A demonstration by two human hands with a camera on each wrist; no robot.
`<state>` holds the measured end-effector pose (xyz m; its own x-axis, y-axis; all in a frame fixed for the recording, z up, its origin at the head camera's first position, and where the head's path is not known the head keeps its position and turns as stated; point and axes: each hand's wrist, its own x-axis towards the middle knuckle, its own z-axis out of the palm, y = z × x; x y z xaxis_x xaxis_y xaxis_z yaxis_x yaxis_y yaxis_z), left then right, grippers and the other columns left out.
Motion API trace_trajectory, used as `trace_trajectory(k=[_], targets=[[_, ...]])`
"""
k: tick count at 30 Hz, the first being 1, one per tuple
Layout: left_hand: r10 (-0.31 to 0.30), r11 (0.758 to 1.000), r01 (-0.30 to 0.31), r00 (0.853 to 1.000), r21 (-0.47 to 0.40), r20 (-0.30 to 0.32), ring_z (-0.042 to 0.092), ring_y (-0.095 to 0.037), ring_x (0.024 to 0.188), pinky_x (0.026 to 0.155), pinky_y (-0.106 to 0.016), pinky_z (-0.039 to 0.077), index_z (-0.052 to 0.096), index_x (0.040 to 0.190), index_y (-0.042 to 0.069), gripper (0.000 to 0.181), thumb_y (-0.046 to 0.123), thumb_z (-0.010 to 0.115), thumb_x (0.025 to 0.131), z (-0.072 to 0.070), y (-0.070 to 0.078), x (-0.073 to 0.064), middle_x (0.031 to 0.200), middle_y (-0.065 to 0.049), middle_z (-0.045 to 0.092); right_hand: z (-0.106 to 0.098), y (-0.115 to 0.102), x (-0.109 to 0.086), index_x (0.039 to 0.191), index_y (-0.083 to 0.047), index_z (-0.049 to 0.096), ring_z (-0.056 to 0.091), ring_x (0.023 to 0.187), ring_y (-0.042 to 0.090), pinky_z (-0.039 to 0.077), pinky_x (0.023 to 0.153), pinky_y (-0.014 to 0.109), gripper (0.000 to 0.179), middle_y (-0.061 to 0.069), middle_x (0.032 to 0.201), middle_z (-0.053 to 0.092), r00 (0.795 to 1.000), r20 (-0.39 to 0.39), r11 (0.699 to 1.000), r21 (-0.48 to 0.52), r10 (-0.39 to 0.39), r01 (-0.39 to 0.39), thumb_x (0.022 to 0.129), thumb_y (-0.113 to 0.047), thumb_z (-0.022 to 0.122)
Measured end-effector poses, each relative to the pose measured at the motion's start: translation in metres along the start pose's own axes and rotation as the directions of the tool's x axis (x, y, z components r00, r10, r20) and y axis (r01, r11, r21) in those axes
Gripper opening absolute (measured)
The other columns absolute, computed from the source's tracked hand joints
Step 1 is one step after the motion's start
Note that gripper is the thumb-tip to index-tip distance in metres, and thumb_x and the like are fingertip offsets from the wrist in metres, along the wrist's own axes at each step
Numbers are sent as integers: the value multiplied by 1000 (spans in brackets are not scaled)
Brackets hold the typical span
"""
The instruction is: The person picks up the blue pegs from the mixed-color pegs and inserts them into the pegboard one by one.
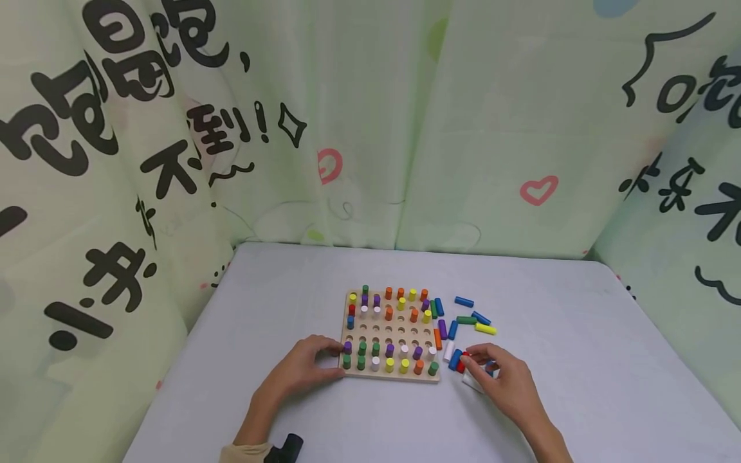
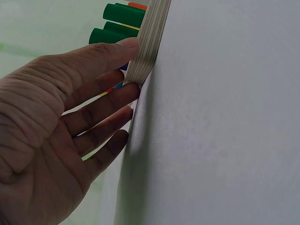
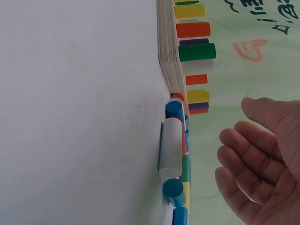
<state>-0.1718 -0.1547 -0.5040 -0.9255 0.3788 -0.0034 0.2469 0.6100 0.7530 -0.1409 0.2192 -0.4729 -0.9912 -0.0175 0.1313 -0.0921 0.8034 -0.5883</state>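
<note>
A wooden pegboard [image 1: 390,333] lies on the table, with coloured pegs standing in rows at its far and near ends. My left hand [image 1: 305,365] is at the board's left side, thumb and fingertips touching near the front corner; in the left wrist view its fingers [image 2: 103,110] are spread and only slightly bent. My right hand [image 1: 506,379] hovers over loose pegs to the right, near a red peg [image 1: 461,365] and a blue peg [image 1: 455,359]. Nothing lies in its loosely bent fingers in the right wrist view. A white peg [image 3: 171,145] lies below that hand.
More loose pegs lie beside the board's right edge, among them a yellow peg [image 1: 485,328], a purple peg [image 1: 442,329] and a blue peg [image 1: 464,301]. The white table [image 1: 278,276] is backed by a printed curtain [image 1: 370,128]. Middle rows of the board show bare holes.
</note>
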Motion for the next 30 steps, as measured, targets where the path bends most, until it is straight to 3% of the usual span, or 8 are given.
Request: trace_trajectory(k=[6, 11, 18, 24, 30], targets=[[-5, 1000, 5, 1000, -2, 4, 62, -23, 107, 100, -52, 51, 72, 118, 8, 42, 22, 87, 82, -1, 1, 1, 111, 0, 71, 1, 4, 6, 117, -6, 70, 55, 76, 14, 48, 60, 19, 34, 5, 103, 70, 994, 104, 999, -24, 37, -34, 89, -21, 81], [-5, 1000, 5, 1000, -8, 2, 62, -21, 106, 100, -50, 51, 72, 118, 8, 41, 22, 87, 82, -1, 0, 0, 110, 1, 71, 4, 7, 12, 121, -6, 68, 51, 72, 14, 46, 57, 21, 41, 3, 101, 67, 985, 168, 999, -30, 27, -22, 86, -20, 83], [-26, 999, 26, 1000, -36, 3, 62, -24, 109, 102, -53, 49, 72, 118, 9, 41, 21, 87, 82, 1, -2, 0, 112, -1, 71, 8, 10, 19, 120, -7, 70, 48, 69, 14, 42, 55, 21, 38, 2, 97, 63, 979, 205, 998, -62, -16, 29, 85, -15, 83], [-25, 999, 25, 1000, -35, -1, 62, -25, 111, 104, -54, 48, 71, 118, 9, 41, 21, 86, 82, 0, -1, 1, 112, -1, 71, 11, 10, 23, 116, -9, 71, 48, 72, 13, 44, 56, 20, 37, 6, 112, 65, 973, 227, 994, -81, -47, 67, 82, -14, 84], [-34, 999, 34, 999, -27, 3, 62, -25, 111, 104, -53, 48, 71, 119, 9, 41, 21, 86, 82, 0, 0, 0, 112, 0, 70, 14, 9, 25, 114, -9, 71, 47, 72, 14, 42, 57, 21, 35, 4, 105, 63, 968, 247, 993, -101, -39, 66, 82, -14, 84]])
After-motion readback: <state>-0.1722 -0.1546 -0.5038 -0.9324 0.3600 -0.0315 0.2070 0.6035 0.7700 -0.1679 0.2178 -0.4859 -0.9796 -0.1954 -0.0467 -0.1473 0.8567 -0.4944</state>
